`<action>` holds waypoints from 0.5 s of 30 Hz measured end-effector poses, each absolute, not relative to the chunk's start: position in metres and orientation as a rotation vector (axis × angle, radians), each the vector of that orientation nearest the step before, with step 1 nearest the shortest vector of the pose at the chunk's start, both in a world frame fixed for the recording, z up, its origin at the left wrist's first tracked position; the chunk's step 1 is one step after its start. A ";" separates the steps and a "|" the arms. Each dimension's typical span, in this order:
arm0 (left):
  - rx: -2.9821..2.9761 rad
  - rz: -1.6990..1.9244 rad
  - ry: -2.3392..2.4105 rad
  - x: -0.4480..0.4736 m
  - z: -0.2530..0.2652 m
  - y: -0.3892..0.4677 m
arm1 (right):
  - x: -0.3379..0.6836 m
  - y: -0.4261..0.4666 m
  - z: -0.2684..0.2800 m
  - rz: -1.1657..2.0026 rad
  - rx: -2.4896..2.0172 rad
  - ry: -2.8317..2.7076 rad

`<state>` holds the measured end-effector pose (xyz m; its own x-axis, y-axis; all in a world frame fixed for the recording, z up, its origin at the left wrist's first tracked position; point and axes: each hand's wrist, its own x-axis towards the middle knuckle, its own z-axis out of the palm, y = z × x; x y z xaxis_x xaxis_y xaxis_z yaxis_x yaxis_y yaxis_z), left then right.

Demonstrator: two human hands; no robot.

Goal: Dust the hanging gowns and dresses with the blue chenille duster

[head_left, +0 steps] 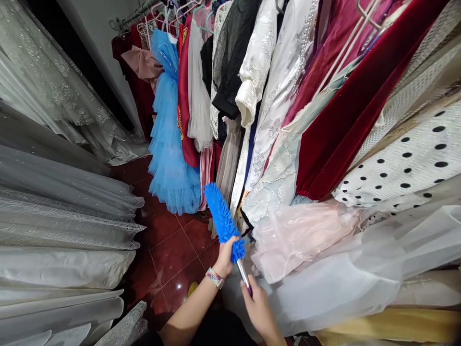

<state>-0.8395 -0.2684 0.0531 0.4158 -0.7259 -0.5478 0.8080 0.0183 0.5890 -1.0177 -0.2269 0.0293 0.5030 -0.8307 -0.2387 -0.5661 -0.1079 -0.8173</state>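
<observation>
left: gowns (pixel 65 211) | right: garments (pixel 331 144) on rail (pixel 135 18) | between: floor (pixel 175 252) | centre: duster (pixel 220 214) in left hand (pixel 225 257), right hand (pixel 257 300)

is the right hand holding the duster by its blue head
No, the right hand grips the handle, while the left hand is on the blue head.

The duster (pixel 220 211) has a long, bright blue head (pixel 217 207) covered in thick, shaggy strands, a thin, shiny silver rod (pixel 242 272) and a dark purple handle (pixel 249 290), mostly hidden. It slants forward and to the left, head foremost and raised off the floor, gripped at the lower part of the head by the left hand (pixel 226 255) and at the handle by the right hand (pixel 256 302).
</observation>
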 end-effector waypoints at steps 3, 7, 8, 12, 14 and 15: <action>0.892 -1.101 -0.123 -0.841 0.110 -0.300 | -1.018 -0.244 0.072 -0.585 -1.845 1.151; 0.808 -1.230 -0.336 -0.854 0.141 -0.332 | -1.024 -0.258 0.090 -0.750 -1.813 1.242; 0.813 -1.277 -0.349 -0.859 0.138 -0.336 | -1.026 -0.260 0.088 -0.747 -1.801 1.275; 0.889 -1.414 -0.264 -0.876 0.093 -0.337 | -1.040 -0.253 0.057 -0.643 -1.748 1.370; 0.937 -1.390 -0.184 -0.882 0.059 -0.330 | -1.045 -0.244 0.036 -0.570 -1.722 1.376; 0.962 -1.358 -0.139 -0.884 0.041 -0.325 | -1.047 -0.238 0.025 -0.533 -1.723 1.375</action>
